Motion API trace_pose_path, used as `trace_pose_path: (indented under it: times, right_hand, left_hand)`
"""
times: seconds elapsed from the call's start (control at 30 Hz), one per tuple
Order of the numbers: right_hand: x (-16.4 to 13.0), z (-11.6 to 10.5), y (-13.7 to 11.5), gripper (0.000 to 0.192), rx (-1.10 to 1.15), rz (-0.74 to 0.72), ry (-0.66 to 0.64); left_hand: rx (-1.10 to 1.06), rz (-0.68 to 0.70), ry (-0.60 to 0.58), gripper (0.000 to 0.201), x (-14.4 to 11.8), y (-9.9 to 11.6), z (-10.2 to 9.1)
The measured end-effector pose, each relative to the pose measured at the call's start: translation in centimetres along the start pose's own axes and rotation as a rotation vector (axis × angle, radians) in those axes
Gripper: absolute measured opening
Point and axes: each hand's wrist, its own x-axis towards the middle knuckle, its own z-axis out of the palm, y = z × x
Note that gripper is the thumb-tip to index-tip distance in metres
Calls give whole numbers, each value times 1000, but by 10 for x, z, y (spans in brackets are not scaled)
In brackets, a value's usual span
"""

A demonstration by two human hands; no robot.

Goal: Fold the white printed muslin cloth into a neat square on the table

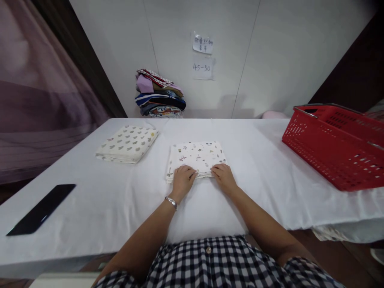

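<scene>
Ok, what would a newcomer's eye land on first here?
Probably the red basket, vivid at the right of the white table. Next, the folded cloth at the middle, with the left hand and right hand at its near edge. Then the flat black object at the table's near left.

White printed cloth (196,157), red basket (330,154)

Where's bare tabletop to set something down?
Widest bare patches of white tablecloth: right, between the middle folded cloth and red basket; left, between the black flat object and left forearm. Narrower gap: between middle and left folded cloth. Crowded: centre, left hand and right hand at the cloth's near edge; right end, basket.
</scene>
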Motion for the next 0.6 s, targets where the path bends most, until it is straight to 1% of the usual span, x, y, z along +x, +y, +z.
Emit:
trace_pose_path:
  times: [0.17, 0.23, 0.43, 0.6]
  right_hand:
    - [0, 0, 0, 19, 15, -35, 80]
    - [-1, -1, -1, 19, 11, -49, 94]
    - [-4, -4, 0, 19, 17, -69, 12]
    - [-5, -7, 0, 19, 55, -64, -18]
  left_hand:
    - [-20, 19, 31, 20, 0, 0, 0]
    - [-21, 34, 34, 21, -1, 0, -1]
    - [-22, 79, -33, 20, -5, -2, 0]
    - [-27, 91, -35, 16, -7, -5, 2]
